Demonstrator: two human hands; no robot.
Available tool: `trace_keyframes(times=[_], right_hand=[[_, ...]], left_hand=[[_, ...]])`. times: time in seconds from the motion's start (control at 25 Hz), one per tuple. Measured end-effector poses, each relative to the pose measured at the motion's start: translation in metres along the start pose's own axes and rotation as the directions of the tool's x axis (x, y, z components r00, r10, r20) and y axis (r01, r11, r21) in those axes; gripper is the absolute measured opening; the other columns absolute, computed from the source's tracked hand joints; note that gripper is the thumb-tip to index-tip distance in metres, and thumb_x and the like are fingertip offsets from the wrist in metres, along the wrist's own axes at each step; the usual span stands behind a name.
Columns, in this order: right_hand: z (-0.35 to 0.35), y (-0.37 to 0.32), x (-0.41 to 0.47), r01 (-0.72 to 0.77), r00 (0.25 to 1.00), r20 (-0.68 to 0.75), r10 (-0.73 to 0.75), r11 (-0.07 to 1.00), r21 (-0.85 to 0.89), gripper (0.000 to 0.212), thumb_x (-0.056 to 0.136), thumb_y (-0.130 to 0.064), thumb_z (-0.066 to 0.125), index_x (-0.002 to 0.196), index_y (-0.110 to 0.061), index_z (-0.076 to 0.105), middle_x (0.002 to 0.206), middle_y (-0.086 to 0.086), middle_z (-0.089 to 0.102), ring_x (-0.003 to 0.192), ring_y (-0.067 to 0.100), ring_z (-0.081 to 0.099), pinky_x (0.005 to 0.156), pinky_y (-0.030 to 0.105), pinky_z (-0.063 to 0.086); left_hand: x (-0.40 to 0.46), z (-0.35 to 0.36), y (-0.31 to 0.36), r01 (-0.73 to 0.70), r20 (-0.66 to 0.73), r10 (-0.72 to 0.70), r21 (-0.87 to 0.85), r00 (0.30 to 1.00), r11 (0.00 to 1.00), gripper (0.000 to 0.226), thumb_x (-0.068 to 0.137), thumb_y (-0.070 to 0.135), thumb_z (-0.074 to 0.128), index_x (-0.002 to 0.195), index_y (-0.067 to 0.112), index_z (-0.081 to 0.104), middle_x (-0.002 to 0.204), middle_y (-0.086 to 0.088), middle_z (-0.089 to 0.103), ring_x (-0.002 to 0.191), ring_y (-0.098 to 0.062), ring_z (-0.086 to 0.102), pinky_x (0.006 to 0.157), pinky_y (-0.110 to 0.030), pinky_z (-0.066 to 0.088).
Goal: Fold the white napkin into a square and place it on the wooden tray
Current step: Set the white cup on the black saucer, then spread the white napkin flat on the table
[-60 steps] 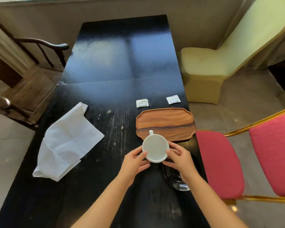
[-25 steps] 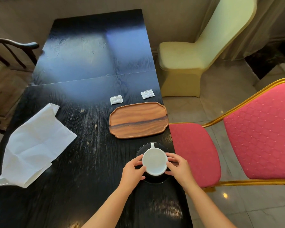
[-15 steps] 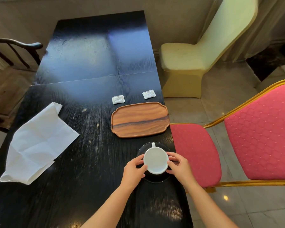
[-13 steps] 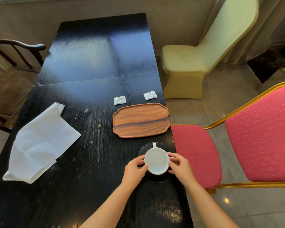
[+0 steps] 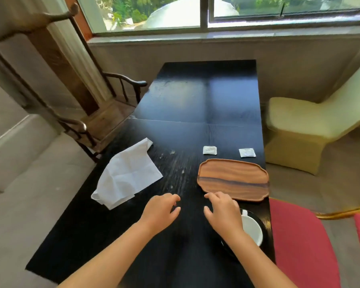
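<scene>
Both hands have come off the white cup they were cradling a moment ago, and the head has lifted, so the window and more of the room have swung into shot.

Head view: the left hand hovers over the dark table, fingers loosely spread and curled, gripping nothing. The right hand matches it, open and empty, its fingertips just at the near rim of the wooden tray. The cup on its dark saucer sits just right of and behind the right wrist, partly hidden by it.

As for progress — none yet on the napkin itself. The white napkin lies forward and to the left of the left hand, creased, loosely spread and rumpled at its near corner, not folded square. The tray is bare. So the reach, the folds and the placing are all, by my reading, still ahead.

Room to work looks decent: a clear stretch of table lies between the left hand and the napkin, and between napkin and tray. Watch the edges, though — the napkin's near corner sits close to the table's left edge, and tray, cup and saucer crowd the right edge. Two small white packets beyond the tray are well clear.
</scene>
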State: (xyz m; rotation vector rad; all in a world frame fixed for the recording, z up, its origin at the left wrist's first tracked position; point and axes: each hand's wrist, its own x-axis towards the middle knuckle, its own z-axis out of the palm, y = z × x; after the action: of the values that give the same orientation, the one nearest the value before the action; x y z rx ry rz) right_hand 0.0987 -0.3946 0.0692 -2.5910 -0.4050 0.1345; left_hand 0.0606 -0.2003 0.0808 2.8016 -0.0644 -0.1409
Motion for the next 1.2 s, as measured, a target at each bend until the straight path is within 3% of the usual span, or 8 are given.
trace_keyframes(times=[0.16, 0.28, 0.44, 0.64, 0.8, 0.88, 1.04, 1.2], right_hand=[[0.032, -0.075, 0.021, 0.219, 0.975, -0.023, -0.223, 0.970, -0.106, 0.041, 0.080, -0.025, 0.061, 0.121, -0.018, 0.058, 0.107, 0.005, 0.062, 0.103, 0.027, 0.056, 0.087, 0.041, 0.044], [0.062, -0.122, 0.035, 0.308, 0.951, 0.001, -0.311, 0.941, -0.141, 0.043, 0.077, -0.023, 0.065, 0.119, -0.017, 0.058, 0.110, 0.005, 0.062, 0.105, 0.028, 0.057, 0.087, 0.043, 0.045], [0.104, -0.172, 0.050, 0.285, 0.958, 0.021, -0.287, 0.939, -0.191, 0.048, 0.072, -0.021, 0.070, 0.118, -0.016, 0.060, 0.113, 0.005, 0.063, 0.106, 0.028, 0.059, 0.086, 0.042, 0.048], [0.166, -0.228, 0.057, 0.173, 0.983, 0.108, -0.150, 0.954, -0.245, 0.055, 0.083, -0.023, 0.060, 0.135, -0.017, 0.043, 0.137, 0.010, 0.046, 0.129, 0.028, 0.041, 0.102, 0.041, 0.036], [0.190, -0.246, 0.061, 0.062, 0.993, 0.114, -0.033, 0.965, -0.257, 0.061, 0.078, -0.024, 0.069, 0.133, -0.018, 0.044, 0.136, 0.009, 0.046, 0.125, 0.027, 0.045, 0.097, 0.040, 0.042], [0.203, -0.246, 0.069, 0.074, 0.990, 0.138, -0.042, 0.969, -0.235, 0.069, 0.061, -0.022, 0.082, 0.123, -0.019, 0.053, 0.124, 0.009, 0.056, 0.111, 0.026, 0.058, 0.084, 0.038, 0.052], [0.235, -0.226, 0.097, 0.210, 0.969, 0.174, -0.174, 0.954, -0.216, 0.082, 0.038, -0.019, 0.090, 0.113, -0.019, 0.058, 0.111, 0.011, 0.066, 0.100, 0.026, 0.065, 0.076, 0.036, 0.056], [0.263, -0.210, 0.123, 0.338, 0.940, 0.086, -0.330, 0.934, -0.118, 0.058, 0.050, -0.005, 0.081, 0.105, -0.016, 0.062, 0.098, 0.006, 0.068, 0.091, 0.024, 0.066, 0.075, 0.034, 0.055]], left_hand=[[-0.023, -0.032, -0.067, 0.027, -0.132, -0.011, 0.120, 0.991, 0.992, 0.035, 0.089, 0.032, 0.053, 0.120, 0.017, 0.059, 0.107, 0.002, 0.067, 0.097, -0.019, 0.062, 0.090, -0.031, 0.043], [-0.038, -0.047, -0.126, 0.096, -0.202, -0.058, 0.184, 0.978, 0.978, 0.032, 0.083, 0.032, 0.060, 0.112, 0.019, 0.063, 0.102, 0.003, 0.070, 0.092, -0.019, 0.065, 0.094, -0.037, 0.045], [-0.060, -0.051, -0.203, 0.104, -0.212, -0.062, 0.193, 0.975, 0.976, 0.034, 0.069, 0.030, 0.075, 0.100, 0.020, 0.068, 0.093, 0.006, 0.069, 0.082, -0.013, 0.067, 0.086, -0.039, 0.051], [-0.069, -0.044, -0.299, 0.092, -0.083, -0.080, 0.141, 0.993, 0.986, 0.046, 0.073, 0.032, 0.073, 0.116, 0.020, 0.062, 0.114, 0.003, 0.065, 0.106, -0.014, 0.062, 0.099, -0.046, 0.042], [-0.060, -0.032, -0.317, 0.022, -0.004, -0.021, 0.147, 1.000, 0.989, 0.055, 0.072, 0.040, 0.072, 0.121, 0.020, 0.057, 0.122, -0.002, 0.060, 0.112, -0.018, 0.058, 0.101, -0.045, 0.041], [-0.049, -0.021, -0.313, -0.009, 0.005, 0.008, 0.119, 1.000, 0.993, 0.064, 0.066, 0.043, 0.075, 0.122, 0.021, 0.053, 0.124, -0.004, 0.057, 0.110, -0.021, 0.058, 0.094, -0.041, 0.047], [-0.023, 0.007, -0.306, -0.043, -0.034, 0.045, 0.054, 0.998, 0.998, 0.077, 0.057, 0.043, 0.081, 0.124, 0.023, 0.046, 0.124, -0.006, 0.057, 0.115, -0.023, 0.056, 0.090, -0.037, 0.049], [-0.006, 0.028, -0.311, 0.024, -0.061, -0.023, 0.020, 0.998, 1.000, 0.074, 0.051, 0.046, 0.080, 0.116, 0.022, 0.053, 0.117, -0.001, 0.061, 0.112, -0.020, 0.056, 0.092, -0.035, 0.048]])
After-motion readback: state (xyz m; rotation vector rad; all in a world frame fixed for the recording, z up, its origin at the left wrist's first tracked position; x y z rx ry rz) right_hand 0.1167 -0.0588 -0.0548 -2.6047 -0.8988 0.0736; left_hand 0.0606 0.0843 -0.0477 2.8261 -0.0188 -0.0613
